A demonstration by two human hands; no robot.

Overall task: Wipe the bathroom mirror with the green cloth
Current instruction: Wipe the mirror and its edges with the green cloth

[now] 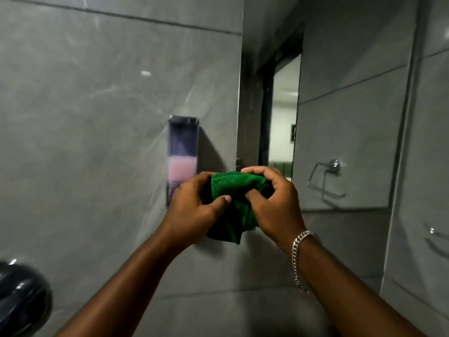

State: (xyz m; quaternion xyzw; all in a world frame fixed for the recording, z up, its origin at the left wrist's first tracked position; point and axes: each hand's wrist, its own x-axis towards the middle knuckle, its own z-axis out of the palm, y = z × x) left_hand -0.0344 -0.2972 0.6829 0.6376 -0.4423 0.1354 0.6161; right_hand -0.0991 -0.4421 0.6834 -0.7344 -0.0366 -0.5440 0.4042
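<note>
A bunched green cloth point(234, 205) hangs between both hands in the middle of the view, in front of the grey tiled wall. My left hand point(194, 203) grips its left side with thumb and fingers. My right hand point(272, 200), with a silver chain bracelet on the wrist, curls over its top and right side. The bathroom mirror point(340, 117) is on the wall to the right, its left edge just behind my right hand. It reflects grey tiles, an open doorway and a chrome holder. The cloth is not touching the glass.
A wall soap dispenser point(182, 152) with pink liquid is mounted just left of the hands. A dark rounded shiny object point(21, 295) sits at the lower left. A tiled side wall point(427, 166) with chrome fittings stands at the right.
</note>
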